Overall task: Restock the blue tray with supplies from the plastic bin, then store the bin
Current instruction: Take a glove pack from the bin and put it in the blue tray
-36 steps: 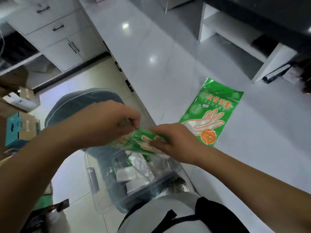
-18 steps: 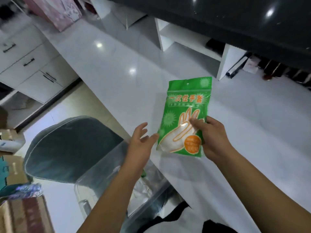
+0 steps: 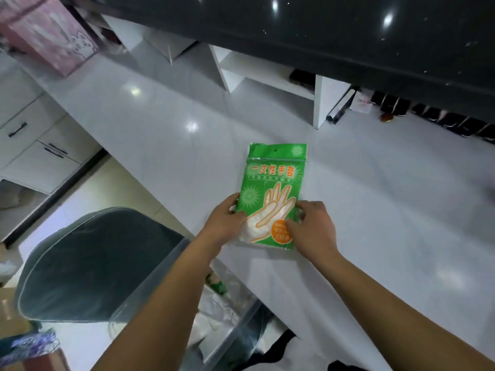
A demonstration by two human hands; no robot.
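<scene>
Head view. Item: green packet (image 3: 273, 188) of disposable gloves, flat on the white table (image 3: 375, 210), its top pointing away from the person. The left hand (image 3: 223, 220) grips its lower left edge. The right hand (image 3: 312, 228) grips the lower right corner, thumb on the face.

Handling: keep it flat and squared; the slick film probably slides.

Appearance: glossy green, orange hand outline, orange roundel, hang-hole at top.

The plastic bin (image 3: 241, 319) sits below the table edge. Blue tray not in view.

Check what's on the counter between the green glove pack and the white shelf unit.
Nothing: the head view shows bare white counter between the green glove pack and the white shelf unit.
</scene>
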